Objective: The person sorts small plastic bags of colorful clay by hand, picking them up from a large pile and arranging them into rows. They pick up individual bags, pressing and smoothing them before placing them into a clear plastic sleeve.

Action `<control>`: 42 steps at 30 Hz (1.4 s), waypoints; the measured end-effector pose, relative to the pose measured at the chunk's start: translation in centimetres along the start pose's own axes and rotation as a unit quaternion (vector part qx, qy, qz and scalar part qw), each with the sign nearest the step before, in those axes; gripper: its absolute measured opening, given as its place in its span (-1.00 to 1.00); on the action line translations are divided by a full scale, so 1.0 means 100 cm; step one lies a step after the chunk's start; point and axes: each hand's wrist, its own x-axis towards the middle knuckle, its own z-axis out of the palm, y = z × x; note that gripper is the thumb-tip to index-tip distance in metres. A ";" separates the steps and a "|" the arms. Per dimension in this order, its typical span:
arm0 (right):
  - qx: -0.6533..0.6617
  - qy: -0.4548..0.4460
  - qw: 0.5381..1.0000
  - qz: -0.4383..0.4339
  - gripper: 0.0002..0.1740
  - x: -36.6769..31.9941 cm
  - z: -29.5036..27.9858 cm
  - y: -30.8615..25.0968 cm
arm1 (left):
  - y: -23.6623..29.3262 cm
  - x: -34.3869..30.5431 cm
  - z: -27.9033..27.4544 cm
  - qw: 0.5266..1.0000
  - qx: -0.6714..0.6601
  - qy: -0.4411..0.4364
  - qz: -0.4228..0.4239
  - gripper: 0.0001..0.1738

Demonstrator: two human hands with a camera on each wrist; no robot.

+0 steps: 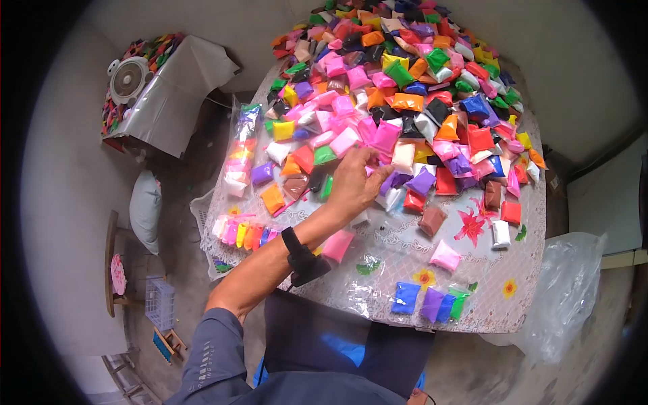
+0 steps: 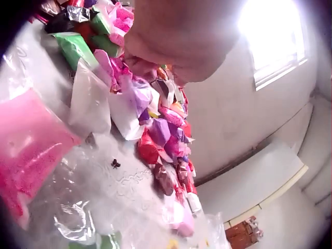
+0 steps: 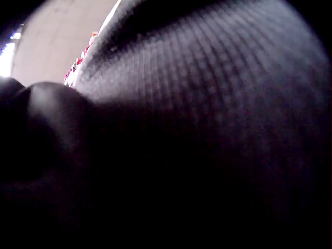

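My left hand (image 1: 354, 181) reaches into the near edge of a big heap of small coloured packets (image 1: 408, 101). Its fingertips are bent down among pink and purple packets; I cannot tell whether they pinch one. In the left wrist view, the hand (image 2: 181, 41) overlaps a pink packet, with a purple packet (image 2: 141, 98) just below the fingers. A pink packet (image 1: 337, 244) lies beside the wrist strap (image 1: 302, 258). Only a sliver of my right hand (image 1: 418, 397) shows, low by my lap. Dark ribbed cloth (image 3: 207, 104) fills most of the right wrist view.
Clear bags of packets (image 1: 244, 152) lie at the table's left. Blue (image 1: 405, 298), purple (image 1: 432, 303) and green (image 1: 460, 303) packets lie at the front edge beside another blue one. Clear plastic (image 1: 563, 290) hangs off the right corner. A fan (image 1: 128, 81) stands far left.
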 end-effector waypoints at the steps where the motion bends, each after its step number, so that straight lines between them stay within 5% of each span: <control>1: -0.001 -0.002 1.000 0.002 -0.53 -0.001 0.000 -0.001 | 0.002 0.002 -0.002 0.999 0.026 0.004 0.028 -0.53; 5: -0.002 -0.010 1.000 0.011 -0.51 -0.002 0.000 -0.002 | 0.013 0.027 -0.014 0.988 0.107 -0.108 0.040 -0.44; 12: -0.008 -0.031 0.999 0.032 -0.47 -0.010 -0.005 0.000 | -0.002 0.063 0.011 0.960 0.221 -0.137 0.104 -0.48; 22: -0.011 -0.044 0.998 0.037 -0.41 -0.009 -0.004 0.007 | -0.012 0.050 0.003 0.984 0.119 0.022 0.127 -0.61; 25: -0.019 -0.044 0.999 0.023 -0.39 -0.003 -0.002 0.012 | -0.005 0.041 -0.027 0.998 -0.046 0.011 -0.040 -0.68; 26: -0.028 -0.047 0.998 0.018 -0.39 -0.002 -0.001 0.014 | -0.001 0.036 -0.040 0.998 -0.043 0.014 -0.038 -0.68; 28: -0.108 -0.073 0.991 -0.005 -0.38 -0.001 -0.001 0.019 | 0.022 0.020 -0.072 0.938 -0.278 -0.043 -0.201 -0.67; 30: -0.237 -0.123 0.963 -0.048 -0.37 0.006 -0.002 0.028 | 0.022 -0.009 -0.090 0.890 -0.370 -0.061 -0.260 -0.73; 31: 0.036 -0.067 0.997 0.004 -0.68 0.032 0.011 0.056 | 0.025 -0.027 -0.094 0.875 -0.396 -0.055 -0.272 -0.73; 32: 0.305 -0.003 0.951 0.057 -0.87 0.056 0.026 0.090 | 0.028 -0.045 -0.098 0.860 -0.422 -0.050 -0.284 -0.74; 37: 0.312 0.074 0.947 0.026 -0.88 0.011 -0.072 -0.100 | 0.053 -0.136 -0.102 0.805 -0.488 -0.038 -0.336 -0.85; 42: 0.271 -0.005 0.947 -0.174 -0.74 -0.040 -0.115 -0.264 | 0.093 -0.209 -0.097 0.714 -0.541 -0.112 -0.429 -0.81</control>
